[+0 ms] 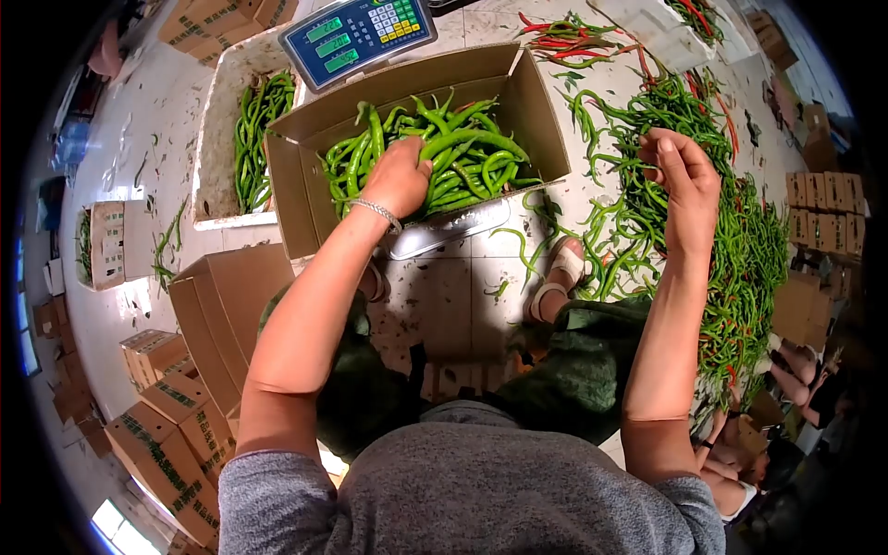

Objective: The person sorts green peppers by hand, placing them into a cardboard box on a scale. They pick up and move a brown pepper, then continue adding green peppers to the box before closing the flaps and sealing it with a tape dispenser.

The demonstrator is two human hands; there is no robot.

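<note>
An open cardboard box (305, 199) full of green peppers (472, 157) rests on a metal scale (449, 231). My left hand (400, 176), with a braided bracelet at the wrist, is inside the box with its fingers closed on green peppers. Over the large pile of green peppers (680, 120) on the floor, my right hand (680, 166) is raised with its fingers curled and thumb near the fingertips. Whatever it may hold is too small to make out. Behind the box stands the scale's display (356, 37) with lit green digits.
A white foam box (213, 166) of green peppers is left of the cardboard box. Red peppers (578, 46) lie at the back. Closed cartons (171, 453) are stacked at the lower left, others (826, 213) at the right. Another person (735, 453) is at the lower right.
</note>
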